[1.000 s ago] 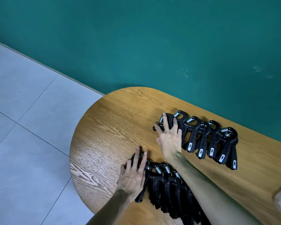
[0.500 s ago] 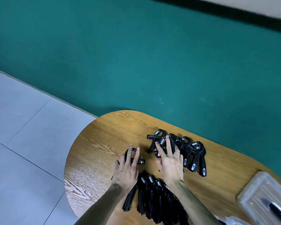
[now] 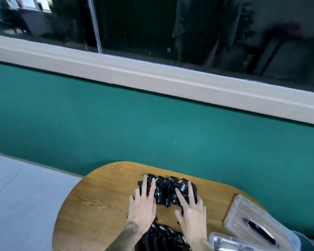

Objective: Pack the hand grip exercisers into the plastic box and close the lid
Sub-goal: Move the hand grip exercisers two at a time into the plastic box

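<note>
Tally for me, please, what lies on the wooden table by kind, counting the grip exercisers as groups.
Black hand grip exerciser groups: 2 (far group, near group; single ones too blurred to count)
Clear plastic box pieces: 2 (handled piece, plain piece)
Total: 4

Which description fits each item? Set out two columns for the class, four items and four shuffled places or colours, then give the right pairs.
Items
1. left hand
2. far row of grip exercisers
3. clear plastic box
4. wall

Descriptions
A. teal green, behind the table
B. on the table's right end
C. lying under the fingers of both hands
D. spread over the left end of the far row

Pairs: 1-D, 2-C, 3-B, 4-A
</note>
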`<state>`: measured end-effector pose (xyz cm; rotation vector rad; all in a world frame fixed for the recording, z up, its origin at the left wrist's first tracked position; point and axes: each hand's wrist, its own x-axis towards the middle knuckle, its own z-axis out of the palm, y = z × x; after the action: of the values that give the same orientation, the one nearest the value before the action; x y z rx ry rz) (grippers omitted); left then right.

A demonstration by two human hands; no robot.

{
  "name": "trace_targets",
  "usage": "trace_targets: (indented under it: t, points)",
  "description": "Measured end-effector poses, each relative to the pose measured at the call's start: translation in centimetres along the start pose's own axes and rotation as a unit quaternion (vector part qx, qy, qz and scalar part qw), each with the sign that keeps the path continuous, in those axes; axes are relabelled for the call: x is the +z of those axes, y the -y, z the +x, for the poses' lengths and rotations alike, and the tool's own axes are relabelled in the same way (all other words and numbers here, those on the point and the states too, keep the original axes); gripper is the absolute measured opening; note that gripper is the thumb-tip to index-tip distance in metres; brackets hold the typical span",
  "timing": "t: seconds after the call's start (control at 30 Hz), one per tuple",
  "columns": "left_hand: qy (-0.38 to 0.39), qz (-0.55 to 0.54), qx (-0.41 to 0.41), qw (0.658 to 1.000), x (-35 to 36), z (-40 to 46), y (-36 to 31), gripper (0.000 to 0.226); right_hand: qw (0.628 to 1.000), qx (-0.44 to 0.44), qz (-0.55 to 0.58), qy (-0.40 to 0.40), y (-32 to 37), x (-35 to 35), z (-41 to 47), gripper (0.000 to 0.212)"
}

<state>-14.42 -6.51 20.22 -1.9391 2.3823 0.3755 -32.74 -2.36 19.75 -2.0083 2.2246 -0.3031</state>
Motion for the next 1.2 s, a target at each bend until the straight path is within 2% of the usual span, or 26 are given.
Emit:
trace_targets:
  t: [0.2,0.37,0.53,0.97,1.2]
  points:
    - [-0.032,-0.004,0.055,0.998,-1.9,-2.4,-6.0,0.071,0.997,0.057,0.048,-0.038,-4.3,-3.3,-4.3,0.079]
    - [-0.028,0.003,0.094,0.995,-2.0,-4.6,-11.8,0.070,0.990,0.087,0.089,-0.069,-8.9,-5.2,-7.5,0.085]
    - [-0.030,0.016,0.119,0.992,-1.8,-5.9,-17.4,0.069,0.984,0.107,0.114,-0.079,-13.7,-6.9,-9.6,0.082]
    - [-0.028,0.044,0.105,0.993,0.9,-9.6,-30.9,0.071,0.984,0.100,0.119,-0.085,-26.1,-10.4,-14.4,0.071]
    - [0.014,0.060,0.098,0.993,4.7,-11.7,-33.8,0.067,0.987,0.112,0.115,-0.023,-30.7,-8.5,-17.9,0.069]
